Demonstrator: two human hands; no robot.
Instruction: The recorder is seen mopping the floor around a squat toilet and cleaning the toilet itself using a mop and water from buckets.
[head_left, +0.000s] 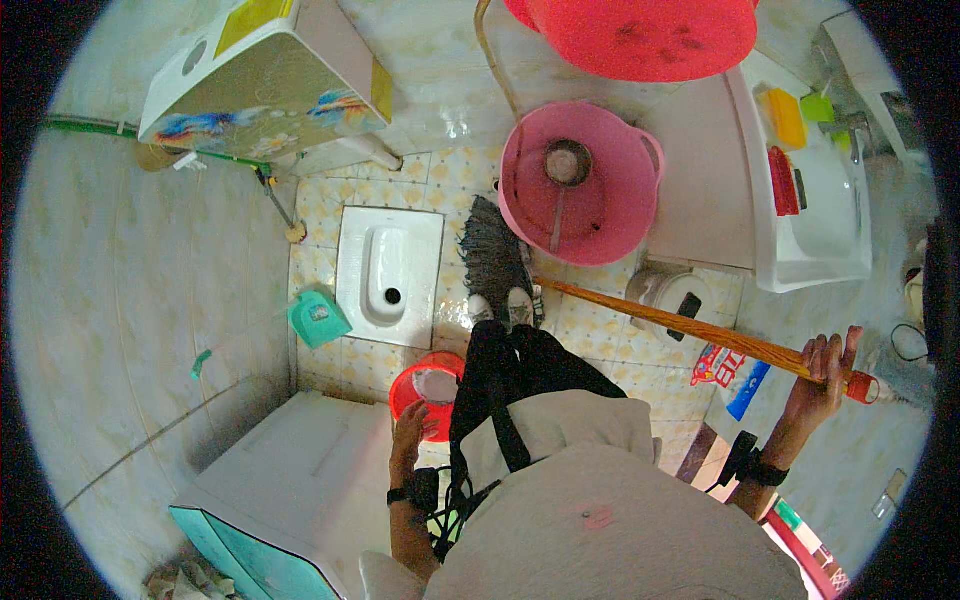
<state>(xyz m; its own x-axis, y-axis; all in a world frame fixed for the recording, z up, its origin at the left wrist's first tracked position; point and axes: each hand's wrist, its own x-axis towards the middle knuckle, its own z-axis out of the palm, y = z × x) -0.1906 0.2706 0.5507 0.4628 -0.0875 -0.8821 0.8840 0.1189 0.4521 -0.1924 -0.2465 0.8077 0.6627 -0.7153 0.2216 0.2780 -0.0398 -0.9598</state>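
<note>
My right hand is closed around the upper end of a mop's wood-patterned handle, just below its red end cap. The handle slants down to the left towards the floor. At its lower end, the mop's dark stringy head lies on the tiles in front of my white shoes. My left hand holds nothing, its fingers loosely apart. It hangs over the near left side of a red bucket, and I cannot tell if it touches the rim. A pale round thing sits inside that bucket.
A white squat toilet is set in the floor, left of the mop head. Beyond stands a pink tub holding a long-handled ladle. A teal dustpan, washing machine, lidded bin and sink surround the floor.
</note>
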